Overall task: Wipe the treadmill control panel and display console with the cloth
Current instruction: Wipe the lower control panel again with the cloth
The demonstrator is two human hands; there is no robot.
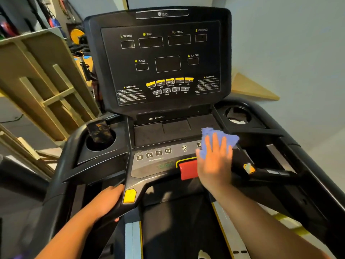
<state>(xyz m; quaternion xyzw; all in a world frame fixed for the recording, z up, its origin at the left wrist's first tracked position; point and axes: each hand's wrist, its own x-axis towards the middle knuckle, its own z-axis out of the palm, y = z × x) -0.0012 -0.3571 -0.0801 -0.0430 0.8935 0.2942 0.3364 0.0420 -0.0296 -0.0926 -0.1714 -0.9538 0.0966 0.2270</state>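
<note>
A blue cloth [226, 136] lies flat on the right half of the grey control panel [155, 161], and my right hand [214, 161] presses on it with fingers spread, hiding the speed buttons there. The black display console [162, 58] stands upright behind, its screens dark. My left hand [106, 200] is wrapped around the left front handle [121, 206], just beside the yellow button [129, 195]. The red safety key [187, 169] sits left of my right wrist.
A dark phone [99, 130] stands in the left cup holder. The right cup holder [237, 114] holds a small pale scrap. Wooden frames [43, 86] lean at the left, a wall is close on the right, and the belt [179, 227] runs below.
</note>
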